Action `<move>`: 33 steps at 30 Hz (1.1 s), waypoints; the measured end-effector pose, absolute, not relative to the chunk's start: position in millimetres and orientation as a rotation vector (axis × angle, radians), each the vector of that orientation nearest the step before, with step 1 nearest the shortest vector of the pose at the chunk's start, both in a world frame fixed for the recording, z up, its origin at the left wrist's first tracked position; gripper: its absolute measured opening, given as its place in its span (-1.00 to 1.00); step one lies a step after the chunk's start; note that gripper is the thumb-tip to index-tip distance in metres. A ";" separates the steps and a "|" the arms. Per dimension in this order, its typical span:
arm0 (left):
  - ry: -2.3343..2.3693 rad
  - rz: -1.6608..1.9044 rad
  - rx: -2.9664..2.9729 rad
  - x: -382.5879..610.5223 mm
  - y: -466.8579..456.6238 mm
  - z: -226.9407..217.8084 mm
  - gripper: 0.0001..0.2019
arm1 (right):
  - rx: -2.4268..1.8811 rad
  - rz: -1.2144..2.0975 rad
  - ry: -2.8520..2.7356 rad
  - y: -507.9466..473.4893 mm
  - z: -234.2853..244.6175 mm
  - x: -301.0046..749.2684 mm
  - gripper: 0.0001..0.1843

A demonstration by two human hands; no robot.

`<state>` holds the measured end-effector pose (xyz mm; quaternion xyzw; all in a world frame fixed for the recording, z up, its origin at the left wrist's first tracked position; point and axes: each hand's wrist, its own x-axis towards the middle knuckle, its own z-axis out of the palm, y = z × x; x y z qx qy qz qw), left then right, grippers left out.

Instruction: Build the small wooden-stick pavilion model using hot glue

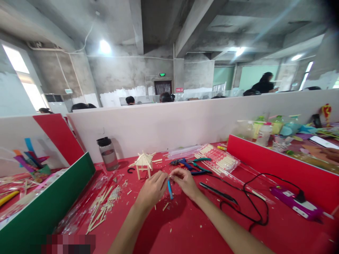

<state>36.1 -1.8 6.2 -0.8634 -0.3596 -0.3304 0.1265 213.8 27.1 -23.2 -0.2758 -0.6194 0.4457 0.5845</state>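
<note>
While my left forearm (134, 217) slants in from the near left and my right forearm (221, 218) from the near right, my two hands meet at the middle of the red table (169, 233). My left hand (156, 184) is palm-down with its fingers bent, its fingertips pinched on the far end of one blue strip (170, 190); my right hand (185, 180), wrist bent inward, pinches at that same end. I cannot tell how the fingertips overlap there. The strip's near end hangs free between my hands, pointing towards me.

Just beyond my left hand I count one small stick hut (144, 163), and farther left one bottle (108, 154) with a black lid. Beyond my right hand lie two hand tools, one with blue handles (186, 165) and one with green handles (202, 164). To the right are one slim black tool (217, 192) and one purple-and-white power strip (295, 203). Loose sticks (99, 208) lie on the left, too jumbled to count.
</note>
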 end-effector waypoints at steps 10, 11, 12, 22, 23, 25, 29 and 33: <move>-1.039 -0.919 -2.531 36.3 -2.0 7.8 -0.82 | -0.708 0.945 -1.437 27.0 -23.4 213.9 -0.78; -1.051 -0.918 -2.538 36.4 -2.0 7.6 -0.82 | -0.713 0.932 -1.435 26.8 -23.1 213.8 -0.79; -1.072 -0.921 -2.546 36.5 -2.1 7.5 -0.82 | -0.717 0.919 -1.436 26.4 -22.7 213.9 -0.79; -1.213 -0.973 -2.592 34.1 -1.0 4.3 -0.85 | -0.711 0.894 -1.431 25.2 -18.9 216.7 -0.76; -1.211 -0.982 -2.599 34.1 -0.9 4.1 -0.85 | -0.708 0.894 -1.430 25.1 -18.6 216.6 -0.76; -1.209 -1.006 -2.607 34.4 -1.0 4.0 -0.85 | -0.704 0.893 -1.434 24.7 -18.0 216.3 -0.76; -1.184 -1.027 -2.608 35.8 -1.8 5.3 -0.83 | -0.703 0.892 -1.448 23.7 -17.5 215.1 -0.77; -1.155 -1.042 -2.598 36.8 -2.2 7.3 -0.83 | -0.711 0.902 -1.465 23.4 -18.7 214.3 -0.77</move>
